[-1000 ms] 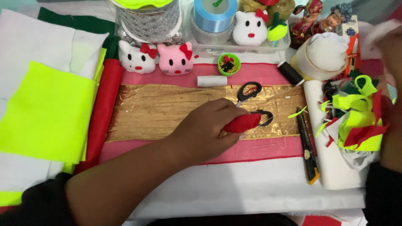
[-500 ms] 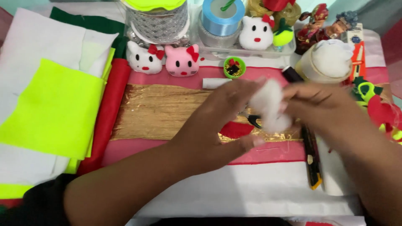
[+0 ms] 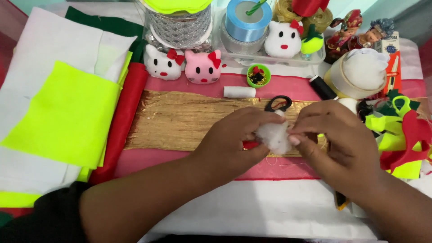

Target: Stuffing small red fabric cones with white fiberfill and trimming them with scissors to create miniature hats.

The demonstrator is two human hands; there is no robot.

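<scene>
While both hands meet over the middle of the table, the head camera looks straight down on them. The left hand and the right hand close from either side on a white tuft of stuffing — the tuft sits between the fingertips, left fingers curled under and behind it, right fingers pinching its right edge. Both grips are nearly shut on it, with only the fluff keeping them apart. A sliver of red fabric piece shows just below the left fingers, touching the tuft; whether the left hand also holds it I cannot tell. The tuft has no clear long axis — it is a roundish clump, equally near to each hand.

Under the hands lies a gold cloth strip on a pink sheet. Black-handled scissors lie just beyond the tuft. Further back stand a white cat plush and a pink cat plush, and a yellow-green felt sheet lies well to the left.
</scene>
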